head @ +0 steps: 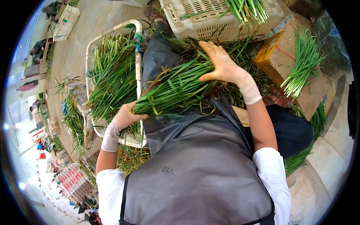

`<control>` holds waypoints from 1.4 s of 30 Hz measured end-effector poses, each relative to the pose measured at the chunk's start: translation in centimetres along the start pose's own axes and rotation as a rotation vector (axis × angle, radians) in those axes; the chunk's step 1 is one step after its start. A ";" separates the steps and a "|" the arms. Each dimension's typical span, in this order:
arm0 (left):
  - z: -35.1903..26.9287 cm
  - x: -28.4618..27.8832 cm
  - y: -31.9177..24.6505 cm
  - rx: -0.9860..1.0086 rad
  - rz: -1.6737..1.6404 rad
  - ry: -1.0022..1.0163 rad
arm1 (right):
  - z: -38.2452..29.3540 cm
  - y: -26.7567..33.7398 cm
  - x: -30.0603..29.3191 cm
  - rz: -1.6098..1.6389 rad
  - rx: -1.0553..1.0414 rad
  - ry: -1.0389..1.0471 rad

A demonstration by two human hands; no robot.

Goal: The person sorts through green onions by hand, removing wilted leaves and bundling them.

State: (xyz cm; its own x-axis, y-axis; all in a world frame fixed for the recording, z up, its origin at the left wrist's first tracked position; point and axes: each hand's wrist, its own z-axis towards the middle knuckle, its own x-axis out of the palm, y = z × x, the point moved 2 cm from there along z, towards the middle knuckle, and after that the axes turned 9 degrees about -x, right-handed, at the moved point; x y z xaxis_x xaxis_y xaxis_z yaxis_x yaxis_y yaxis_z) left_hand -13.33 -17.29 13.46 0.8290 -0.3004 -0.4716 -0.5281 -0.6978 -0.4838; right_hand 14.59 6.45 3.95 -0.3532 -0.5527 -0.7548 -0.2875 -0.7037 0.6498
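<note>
A bunch of green garlic chives (177, 87) lies across my lap over a dark waterproof apron (197, 157). My left hand (126, 115), in a thin whitish glove, grips its left end. At the other end, my right hand (222, 63), gloved and stained yellowish at the fingers, is spread with thumb and fingers apart beside the leaf tips. Whether its palm touches the leaves I cannot tell. Some yellowed, withered leaves (160, 77) stick out from the bunch's upper side. Left of my lap, a white plastic basket (138, 67) holds a thick pile of uncleaned chives (115, 70).
An upturned-looking slotted white crate (185, 28) ahead bears cleaned chives (249, 9). To the right, another chive bundle (303, 62) lies on a box-like surface (284, 59). Discarded leaves (253, 73) heap between my legs and the crate. More crates (66, 22) stand far left.
</note>
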 end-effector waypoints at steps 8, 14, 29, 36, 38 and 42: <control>-0.9 -1.5 -2.3 0.258 0.977 -0.377 | 4.3 0.4 6.3 0.654 0.051 0.273; -1.0 -2.7 0.6 0.209 0.593 -0.481 | 1.7 -4.4 2.2 1.267 0.432 -0.376; 0.2 4.4 11.4 -0.410 -0.858 0.194 | 2.1 1.6 3.7 1.269 0.347 -0.261; 2.2 6.5 11.9 -0.208 -1.013 0.382 | -0.1 -4.6 1.8 1.022 0.703 -0.409; 2.2 6.8 11.6 -0.213 -1.038 0.326 | -0.4 -6.4 3.0 0.864 0.681 -0.577; 2.1 6.6 11.1 -0.260 -1.051 0.317 | -3.3 -13.9 3.1 0.604 0.925 -0.642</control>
State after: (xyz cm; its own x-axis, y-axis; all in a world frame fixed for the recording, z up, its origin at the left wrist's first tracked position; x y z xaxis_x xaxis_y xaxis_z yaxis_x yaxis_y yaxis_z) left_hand -14.11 -25.73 3.43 0.8685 0.3901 0.3058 0.4829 -0.8051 -0.3445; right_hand 20.40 13.01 -7.71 -0.9343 -0.1787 -0.3084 -0.3501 0.2975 0.8882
